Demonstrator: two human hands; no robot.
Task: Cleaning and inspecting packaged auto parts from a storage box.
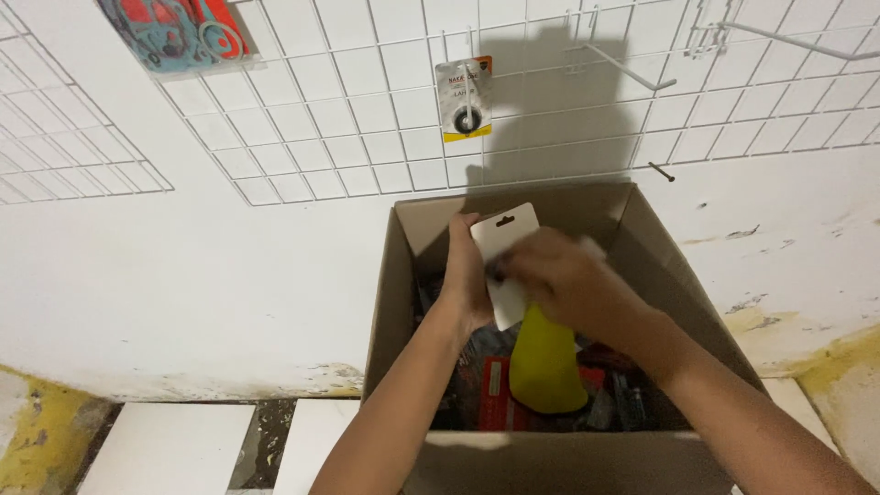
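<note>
- Left hand [467, 270]: fingers closed on the left edge of a white backing card [504, 261], which it holds upright over the open cardboard box [403, 302], toward the box's back wall.
- Right hand [564, 280]: laid over the card's right side and lower half; it is motion-blurred, so I cannot tell whether its fingers pinch the card or only press on it.
- The card shows its plain back and a hang-slot at the top edge; the item on its front is not visible.
- A yellow-green soft object [547, 362] sits just below the card inside the box, among red and dark packaged goods [495, 394]; whether it belongs to the card is unclear.
- Judgement: the grip is best kept on the card's edges, clear of the hang-slot, with the card lifted straight up past the box's rim so that it does not snag the goods beneath.
- Wire grid panel [367, 101] on the wall above carries one hung packet [465, 96] and a bare hook [632, 69].
</note>
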